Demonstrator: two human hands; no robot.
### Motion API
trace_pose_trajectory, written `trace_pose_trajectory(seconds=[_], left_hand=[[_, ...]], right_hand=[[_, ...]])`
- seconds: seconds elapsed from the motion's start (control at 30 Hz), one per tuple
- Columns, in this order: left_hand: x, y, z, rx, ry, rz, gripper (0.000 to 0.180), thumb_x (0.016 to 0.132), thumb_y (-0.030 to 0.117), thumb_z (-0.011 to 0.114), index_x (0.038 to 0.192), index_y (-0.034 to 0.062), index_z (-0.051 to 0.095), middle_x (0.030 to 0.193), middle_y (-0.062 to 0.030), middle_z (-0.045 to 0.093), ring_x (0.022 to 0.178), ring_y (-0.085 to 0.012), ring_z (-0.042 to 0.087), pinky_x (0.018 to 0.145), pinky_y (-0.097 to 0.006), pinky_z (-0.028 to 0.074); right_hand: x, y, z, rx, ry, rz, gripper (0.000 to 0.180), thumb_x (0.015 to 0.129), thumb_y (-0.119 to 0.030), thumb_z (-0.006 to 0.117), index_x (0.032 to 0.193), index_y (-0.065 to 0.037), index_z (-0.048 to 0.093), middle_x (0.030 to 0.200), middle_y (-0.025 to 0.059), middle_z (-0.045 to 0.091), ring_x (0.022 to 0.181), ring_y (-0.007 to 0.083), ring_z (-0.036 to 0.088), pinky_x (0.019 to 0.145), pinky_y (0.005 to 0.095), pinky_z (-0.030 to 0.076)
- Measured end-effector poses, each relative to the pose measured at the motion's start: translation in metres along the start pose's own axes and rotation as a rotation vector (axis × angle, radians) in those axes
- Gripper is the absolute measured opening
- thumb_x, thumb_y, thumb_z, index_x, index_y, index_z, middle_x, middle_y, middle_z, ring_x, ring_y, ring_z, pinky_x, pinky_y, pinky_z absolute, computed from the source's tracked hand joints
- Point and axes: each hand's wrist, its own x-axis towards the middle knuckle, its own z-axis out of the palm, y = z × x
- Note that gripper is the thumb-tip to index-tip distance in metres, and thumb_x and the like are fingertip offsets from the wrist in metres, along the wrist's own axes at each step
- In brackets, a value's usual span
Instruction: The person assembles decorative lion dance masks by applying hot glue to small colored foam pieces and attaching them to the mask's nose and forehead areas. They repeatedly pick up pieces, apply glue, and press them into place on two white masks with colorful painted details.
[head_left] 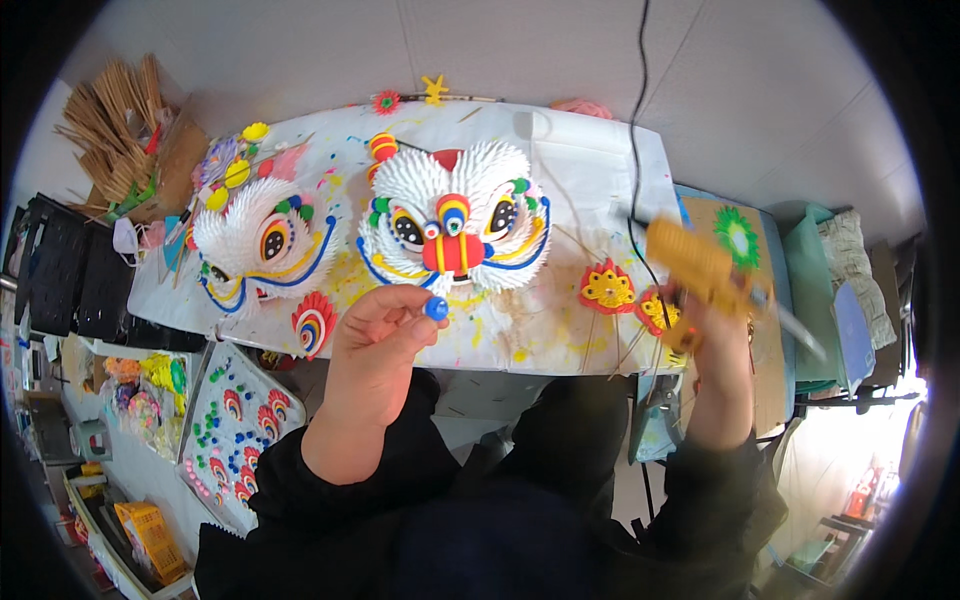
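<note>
Paint-splattered worktop (560, 330), two lion masks on it. Left hand (375, 345) pinching blue bead (436, 308) just below middle mask (455, 230), near front edge. Right hand (715, 330) wrapped around yellow glue gun (695, 262). Looks mostly decorated, bead not yet glued.

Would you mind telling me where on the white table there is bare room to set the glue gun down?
The table is bare at its far right corner, behind the red-and-yellow ornament. Crowded: the left, round both white masks.

We see 1 package: a yellow rectangular box (148, 540) lying on the floor at lower left; its print is unreadable.
</note>
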Motion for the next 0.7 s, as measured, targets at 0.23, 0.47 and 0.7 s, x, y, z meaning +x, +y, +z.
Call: trace_pose_trajectory(seconds=[0.23,0.47,0.7], left_hand=[[-0.003,-0.009,0.008,-0.006,-0.019,-0.061,0.028,0.083,-0.007,0.066,0.110,0.0010,0.065,0.098,-0.0071,0.068,0.091,-0.0158,0.062,0.084,-0.030,0.048],[0.000,-0.013,0.008,0.010,-0.074,-0.113,0.029,0.084,-0.009,0.065,0.111,0.0002,0.064,0.098,-0.0068,0.066,0.090,-0.0133,0.060,0.075,-0.026,0.047],[-0.005,-0.010,0.014,-0.142,-0.141,-0.168,0.028,0.087,-0.007,0.063,0.113,0.0000,0.064,0.102,-0.0084,0.067,0.093,-0.0152,0.062,0.077,-0.026,0.048]], right_hand=[[0.134,0.059,-0.032,0.338,0.279,0.299,0.028,0.095,-0.014,0.062,0.119,-0.002,0.054,0.104,0.0130,0.065,0.093,0.0265,0.068,0.076,0.0380,0.057],[0.134,0.105,-0.014,0.542,0.312,0.476,0.036,0.100,-0.020,0.053,0.130,-0.003,0.043,0.111,0.0200,0.062,0.094,0.0323,0.066,0.083,0.0446,0.057],[0.088,0.055,-0.019,-0.468,0.172,0.569,0.033,0.096,-0.029,0.060,0.109,0.001,0.062,0.096,0.0110,0.067,0.088,0.0207,0.067,0.079,0.0305,0.055]])
